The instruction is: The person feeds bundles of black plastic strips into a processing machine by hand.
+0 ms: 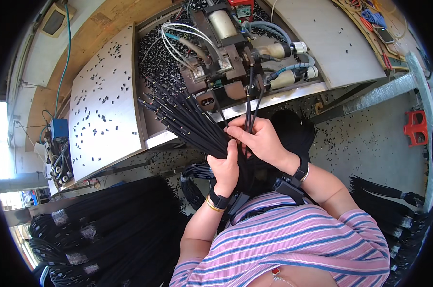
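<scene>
My left hand (224,168) is wrapped round a thick bundle of black cables (190,112). Their cut ends, with small pale tips, fan out toward the far left, in front of the machine. Close beside it, my right hand (264,142) pinches a few separate black cables (249,103) that stand up toward the machine (230,71). Whether their tips touch the machine I cannot tell. Below both hands the cables hang down against my body, partly hidden by my wrists.
Black offcuts lie over the left table panel (101,103) and round the machine. Large bundles of black cables (111,229) lie at lower left, more bundles (393,217) at lower right. A red plastic stool (415,128) stands at right. Tools and a phone-like device (383,34) lie upper right.
</scene>
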### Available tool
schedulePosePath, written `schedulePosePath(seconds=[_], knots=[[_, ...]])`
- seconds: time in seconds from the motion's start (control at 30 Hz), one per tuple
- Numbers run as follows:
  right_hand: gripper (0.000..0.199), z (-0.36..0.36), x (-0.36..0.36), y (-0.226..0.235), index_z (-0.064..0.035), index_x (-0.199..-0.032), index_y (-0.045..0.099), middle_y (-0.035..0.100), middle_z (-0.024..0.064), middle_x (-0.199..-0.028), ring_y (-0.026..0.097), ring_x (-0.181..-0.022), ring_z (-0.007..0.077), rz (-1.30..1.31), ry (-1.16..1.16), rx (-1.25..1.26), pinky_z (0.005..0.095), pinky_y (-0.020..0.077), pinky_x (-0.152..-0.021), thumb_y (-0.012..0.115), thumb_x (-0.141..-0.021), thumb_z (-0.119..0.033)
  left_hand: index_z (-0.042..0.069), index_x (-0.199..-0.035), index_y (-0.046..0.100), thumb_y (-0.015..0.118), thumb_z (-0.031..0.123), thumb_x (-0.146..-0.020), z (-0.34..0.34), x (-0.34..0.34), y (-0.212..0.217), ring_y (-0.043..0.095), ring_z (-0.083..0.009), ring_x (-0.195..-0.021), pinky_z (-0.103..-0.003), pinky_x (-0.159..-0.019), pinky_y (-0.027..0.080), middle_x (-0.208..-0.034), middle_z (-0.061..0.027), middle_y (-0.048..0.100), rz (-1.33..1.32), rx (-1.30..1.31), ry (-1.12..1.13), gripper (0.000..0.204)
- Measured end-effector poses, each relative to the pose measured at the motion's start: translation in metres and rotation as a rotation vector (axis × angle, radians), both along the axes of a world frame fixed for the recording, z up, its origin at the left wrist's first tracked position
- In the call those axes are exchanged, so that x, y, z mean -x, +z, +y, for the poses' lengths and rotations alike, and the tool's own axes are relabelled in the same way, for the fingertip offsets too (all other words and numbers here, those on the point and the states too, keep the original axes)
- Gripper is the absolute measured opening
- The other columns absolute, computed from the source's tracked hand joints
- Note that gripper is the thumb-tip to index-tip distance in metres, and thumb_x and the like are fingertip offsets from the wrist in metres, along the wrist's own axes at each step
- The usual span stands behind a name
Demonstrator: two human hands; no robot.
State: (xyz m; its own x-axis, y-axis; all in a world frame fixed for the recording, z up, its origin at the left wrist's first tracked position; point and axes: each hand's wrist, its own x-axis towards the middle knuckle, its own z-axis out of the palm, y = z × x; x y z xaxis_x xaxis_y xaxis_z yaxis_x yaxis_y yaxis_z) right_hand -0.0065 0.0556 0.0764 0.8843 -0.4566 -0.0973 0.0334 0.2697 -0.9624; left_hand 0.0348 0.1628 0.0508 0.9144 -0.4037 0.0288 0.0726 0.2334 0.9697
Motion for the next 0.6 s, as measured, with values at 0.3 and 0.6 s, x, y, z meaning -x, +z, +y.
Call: schedulePosePath(seconds=[0.3,0.6], knots=[[0.017,-0.004,-0.02,0.004,-0.0006,-0.093,0.066,0.061,0.0004,-0.067,0.052,-0.048,0.004,-0.008,-0.091,0.056,0.0193,0.0404,-0.039,0.061,-0.09,-0.017,-0.001,-0.097,0.058,0.055,0.003,-0.089,-0.004,-0.014,0.013,0.055,-0.0102,-0.063,-0.023,-0.055,0.045,-0.08,-0.003,0.06,0.122,0.068,-0.047,0.009],[0.019,-0.008,-0.029,0.003,-0.0007,-0.092,0.065,0.059,-0.0006,-0.069,0.051,-0.049,0.0044,0.055,-0.028,-0.046,0.0206,0.0413,-0.037,0.059,-0.091,-0.019,-0.001,-0.092,0.056,0.055,0.004,-0.09,-0.006,-0.025,0.01,0.055,-0.0127,-0.056,-0.026,-0.048,0.046,-0.075,-0.0054,0.059,0.105,0.082,-0.023,0.006]])
